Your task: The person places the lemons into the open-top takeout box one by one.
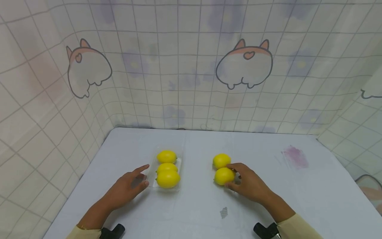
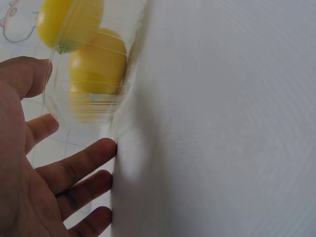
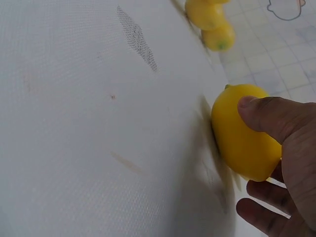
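Note:
A clear plastic tray (image 1: 152, 177) on the left side of the table holds three yellow lemons (image 1: 168, 179) in a row. My left hand (image 1: 125, 191) is at its left side, thumb and fingers spread, with the thumb tip right at the tray's rim in the left wrist view. Right of the tray, two more lemons lie close together on the table. My right hand (image 1: 250, 184) holds the nearer lemon (image 3: 242, 133) between thumb and fingers, close over the tabletop. Just behind it lies the other lemon (image 1: 221, 160).
A white cloth covers the table (image 1: 197, 212). It has a pink stain (image 1: 295, 157) at the right and a small grey patch (image 1: 223, 212) near the front. A checked curtain (image 1: 191, 66) with cartoon animals hangs behind and along the sides.

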`<state>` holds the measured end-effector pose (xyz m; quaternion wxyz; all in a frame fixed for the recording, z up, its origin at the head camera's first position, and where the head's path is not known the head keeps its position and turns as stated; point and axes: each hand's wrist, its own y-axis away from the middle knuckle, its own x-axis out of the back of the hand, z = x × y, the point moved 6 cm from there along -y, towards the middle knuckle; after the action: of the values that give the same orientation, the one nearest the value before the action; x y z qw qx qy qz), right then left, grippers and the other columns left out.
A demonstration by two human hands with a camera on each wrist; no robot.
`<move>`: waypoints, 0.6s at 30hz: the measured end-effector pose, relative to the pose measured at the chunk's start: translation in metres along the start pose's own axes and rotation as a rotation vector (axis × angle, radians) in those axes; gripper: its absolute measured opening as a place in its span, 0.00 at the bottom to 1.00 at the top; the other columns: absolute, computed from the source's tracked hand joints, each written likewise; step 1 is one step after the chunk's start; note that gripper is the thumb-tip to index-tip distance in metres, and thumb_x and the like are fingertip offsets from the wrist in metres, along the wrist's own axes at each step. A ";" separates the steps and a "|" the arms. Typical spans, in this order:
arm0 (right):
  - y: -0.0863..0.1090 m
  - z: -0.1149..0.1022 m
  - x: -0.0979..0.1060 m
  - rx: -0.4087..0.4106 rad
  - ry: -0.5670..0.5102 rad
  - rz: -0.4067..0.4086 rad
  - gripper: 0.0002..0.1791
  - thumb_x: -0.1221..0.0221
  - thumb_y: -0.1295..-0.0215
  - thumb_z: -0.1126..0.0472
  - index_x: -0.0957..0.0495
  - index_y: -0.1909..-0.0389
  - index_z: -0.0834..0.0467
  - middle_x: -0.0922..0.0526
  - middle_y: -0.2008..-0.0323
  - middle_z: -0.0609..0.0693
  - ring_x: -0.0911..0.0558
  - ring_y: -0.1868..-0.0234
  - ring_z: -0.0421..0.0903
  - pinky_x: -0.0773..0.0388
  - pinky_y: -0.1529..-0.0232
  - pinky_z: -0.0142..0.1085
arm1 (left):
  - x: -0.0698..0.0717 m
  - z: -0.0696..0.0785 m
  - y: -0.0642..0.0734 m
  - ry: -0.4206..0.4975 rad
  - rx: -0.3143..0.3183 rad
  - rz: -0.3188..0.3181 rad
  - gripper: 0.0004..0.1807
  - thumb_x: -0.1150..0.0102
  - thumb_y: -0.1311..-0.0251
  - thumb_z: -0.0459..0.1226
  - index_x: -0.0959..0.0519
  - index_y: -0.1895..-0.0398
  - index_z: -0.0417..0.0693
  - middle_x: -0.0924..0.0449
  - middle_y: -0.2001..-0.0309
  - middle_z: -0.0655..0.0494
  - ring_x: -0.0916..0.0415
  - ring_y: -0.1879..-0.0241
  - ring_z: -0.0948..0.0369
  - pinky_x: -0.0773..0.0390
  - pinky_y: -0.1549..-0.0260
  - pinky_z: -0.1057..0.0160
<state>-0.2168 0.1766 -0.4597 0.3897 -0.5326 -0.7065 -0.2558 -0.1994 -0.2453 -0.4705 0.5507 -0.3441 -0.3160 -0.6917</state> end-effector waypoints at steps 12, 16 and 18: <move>0.000 -0.002 -0.002 -0.004 -0.016 -0.014 0.38 0.23 0.44 0.54 0.26 0.34 0.55 0.21 0.42 0.49 0.22 0.49 0.44 0.19 0.48 0.41 | 0.001 0.000 0.000 0.011 -0.002 0.003 0.36 0.42 0.30 0.58 0.38 0.21 0.68 0.20 0.41 0.54 0.31 0.35 0.43 0.33 0.38 0.32; 0.001 -0.001 -0.002 -0.014 -0.021 -0.014 0.37 0.22 0.45 0.55 0.25 0.35 0.53 0.21 0.43 0.48 0.22 0.50 0.44 0.19 0.50 0.40 | 0.001 0.000 0.001 0.009 -0.001 0.004 0.36 0.42 0.30 0.59 0.38 0.21 0.68 0.20 0.40 0.54 0.31 0.34 0.43 0.33 0.39 0.32; 0.001 -0.001 -0.003 -0.021 -0.031 -0.016 0.36 0.22 0.46 0.55 0.25 0.36 0.52 0.20 0.44 0.46 0.21 0.51 0.43 0.19 0.50 0.40 | 0.000 0.000 0.001 0.006 0.000 0.002 0.37 0.42 0.30 0.60 0.38 0.21 0.68 0.20 0.40 0.53 0.31 0.34 0.42 0.33 0.39 0.32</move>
<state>-0.2153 0.1747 -0.4614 0.3711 -0.5349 -0.7139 -0.2578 -0.1984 -0.2455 -0.4702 0.5526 -0.3422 -0.3138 -0.6921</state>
